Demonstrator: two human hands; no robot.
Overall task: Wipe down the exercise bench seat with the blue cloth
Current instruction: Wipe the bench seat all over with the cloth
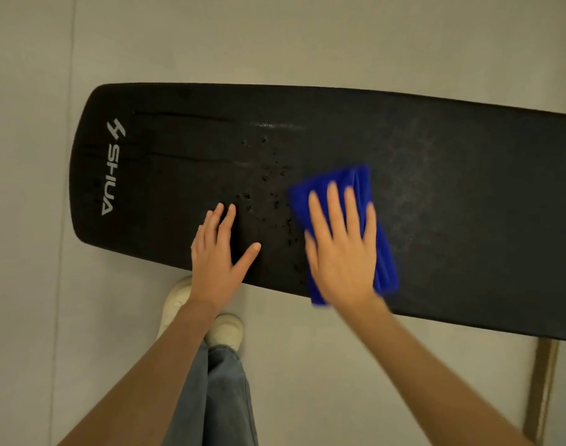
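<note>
Wiping step is in hand. The blue cloth (349, 226), folded into a pad, lies on the black bench seat (452, 188) at its near half, its near end overhanging the seat's near edge. It is pressed flat under the right hand (342, 249); the fingers (334, 201) are spread and extended on top of the cloth, pressing rather than gripping. Motion blur around that hand suggests a stroke is under way.

The left hand (219, 249) is laid flat on the bare seat just left of the cloth, fingers loose and extended, nothing held; judged to be bracing.

A patch of water droplets (265, 191) is seen between the two hands and a little beyond them. Judged not yet wiped. Next move: the cloth to be swept leftward across the droplets, with pressure kept even; the left hand sits near that path and would need to be shifted.

Room: the seat runs long to the right, out of view, and ends in a rounded edge at the left past the white logo (112, 169). The far half is open. Bare floor (275, 40) lies all round; shoes (223, 329) stand close under the near edge.
</note>
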